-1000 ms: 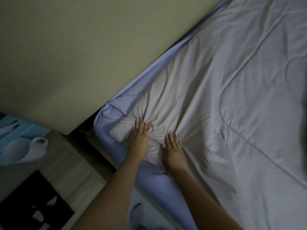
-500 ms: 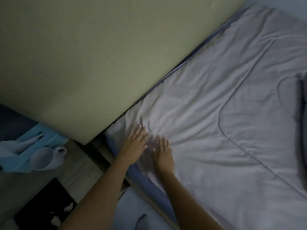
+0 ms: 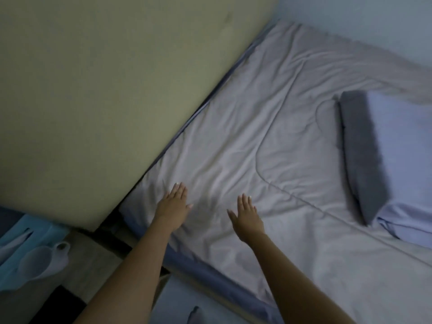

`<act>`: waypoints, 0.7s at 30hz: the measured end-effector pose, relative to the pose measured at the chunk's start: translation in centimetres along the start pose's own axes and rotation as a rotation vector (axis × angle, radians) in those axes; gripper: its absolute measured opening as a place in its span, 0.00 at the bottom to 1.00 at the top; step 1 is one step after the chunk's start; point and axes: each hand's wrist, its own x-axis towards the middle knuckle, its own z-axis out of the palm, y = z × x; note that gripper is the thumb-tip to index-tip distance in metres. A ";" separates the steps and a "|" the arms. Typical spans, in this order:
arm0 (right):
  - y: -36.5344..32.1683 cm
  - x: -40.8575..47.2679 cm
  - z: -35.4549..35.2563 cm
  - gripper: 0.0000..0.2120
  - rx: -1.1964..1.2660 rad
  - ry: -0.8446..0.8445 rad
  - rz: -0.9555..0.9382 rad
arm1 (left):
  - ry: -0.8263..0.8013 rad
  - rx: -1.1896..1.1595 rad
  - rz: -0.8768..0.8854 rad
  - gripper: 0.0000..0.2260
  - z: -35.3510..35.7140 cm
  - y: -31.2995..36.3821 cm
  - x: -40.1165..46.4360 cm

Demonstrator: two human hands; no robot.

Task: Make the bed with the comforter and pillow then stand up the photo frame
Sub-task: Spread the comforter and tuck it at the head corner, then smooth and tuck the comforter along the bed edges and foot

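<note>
Both palms are down flat on the pale grey quilted comforter (image 3: 268, 141) right now, fingers straight and spread, holding nothing, just pressing fabric. My left hand (image 3: 174, 204) sits near the bed's corner, close to the olive-green padded headboard panel (image 3: 105, 90) off to its left; my right hand (image 3: 245, 212) is a bit apart from it, further in on the bed.

Progress-wise I'd say the comforter part is nearly there. It covers the bed out ahead of my fingers, with only soft creases fanning away from my hands and a strip of blue fitted sheet (image 3: 205, 274) showing along the edge under my wrists. The lavender pillow with the dark grey band (image 3: 397, 155) is already on the bed, well off to the right of my right hand, though it looks skewed to me, so probably needs a nudge.

The photo frame isn't anywhere in view, so that step looks undone.
</note>
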 end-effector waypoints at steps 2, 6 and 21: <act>1.5 -1.8 -3.4 0.32 0.018 0.029 0.048 | 0.017 0.027 0.034 0.28 -3.2 2.1 -0.9; 5.0 -6.0 -9.3 0.32 0.046 0.064 0.140 | 0.018 0.060 0.115 0.28 -8.8 7.6 -2.9; 28.0 -28.4 -24.2 0.24 0.150 0.369 0.505 | 0.171 0.385 0.615 0.30 -20.9 40.0 -10.8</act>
